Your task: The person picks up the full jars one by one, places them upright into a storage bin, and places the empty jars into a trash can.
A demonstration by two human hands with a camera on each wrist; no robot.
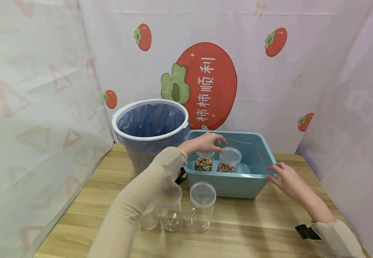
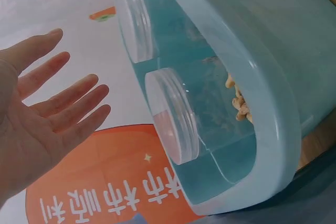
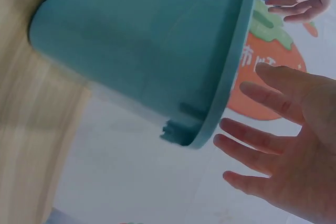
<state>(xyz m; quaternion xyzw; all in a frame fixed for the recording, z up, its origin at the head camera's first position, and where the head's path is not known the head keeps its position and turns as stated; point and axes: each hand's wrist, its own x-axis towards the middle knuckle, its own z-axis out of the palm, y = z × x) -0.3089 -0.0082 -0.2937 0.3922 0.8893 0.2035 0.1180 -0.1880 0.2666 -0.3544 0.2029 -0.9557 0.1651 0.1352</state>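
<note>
A blue-green plastic basin holds two clear lidded jars. The left jar contains pale nuts, and darker nut pieces fill the bottom of the right jar. My left hand hovers above the jar lids with its fingers spread and nothing in it; the left wrist view shows the palm apart from the lids. At the basin's right rim is my right hand, fingers loosely extended, with the fingertips right beside the rim in the right wrist view.
Three clear lidded jars without visible contents stand before the basin: a right one, a middle one and a left one partly behind my sleeve. A lined trash bin stands left of the basin on the wooden table.
</note>
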